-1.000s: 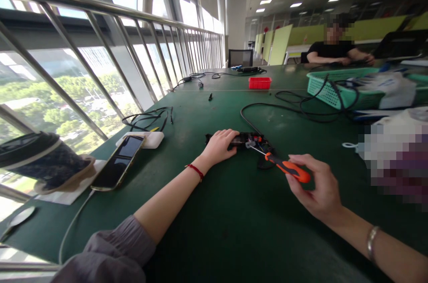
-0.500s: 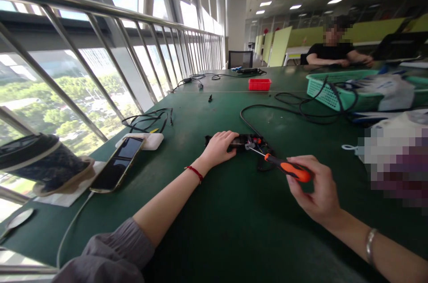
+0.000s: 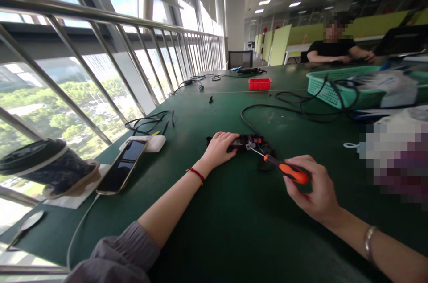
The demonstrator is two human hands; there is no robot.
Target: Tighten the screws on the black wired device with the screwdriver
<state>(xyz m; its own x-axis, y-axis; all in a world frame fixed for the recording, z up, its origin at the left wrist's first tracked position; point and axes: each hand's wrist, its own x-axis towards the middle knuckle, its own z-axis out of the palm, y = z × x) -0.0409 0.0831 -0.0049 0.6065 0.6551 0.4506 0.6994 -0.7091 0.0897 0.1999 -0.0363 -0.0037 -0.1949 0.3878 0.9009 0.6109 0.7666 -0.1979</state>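
Note:
On the green table lies a black corded device (image 3: 245, 141) with its inside parts exposed, a red piece among them. My left hand (image 3: 220, 145) is closed over its left part and holds it down; the fingers hide much of that end. My right hand (image 3: 312, 189) grips the orange and black handle of a screwdriver (image 3: 290, 171) between thumb and fingers. The screwdriver slants down to the left, its tip among the exposed parts just right of my left hand. From the device a black cable (image 3: 247, 112) curves away to the back right.
At left are a phone (image 3: 123, 165) on a charging cord, a white case (image 3: 155, 143) and a lidded cup (image 3: 50, 165) beside the railing. A red tray (image 3: 259, 84) stands farther back. A green basket (image 3: 329, 89) and plastic bags are at right. Another person (image 3: 334, 47) sits at the far side.
The view has shifted slightly. Both hands keep their hold, and the screwdriver stays at nearly the same spot on the device.

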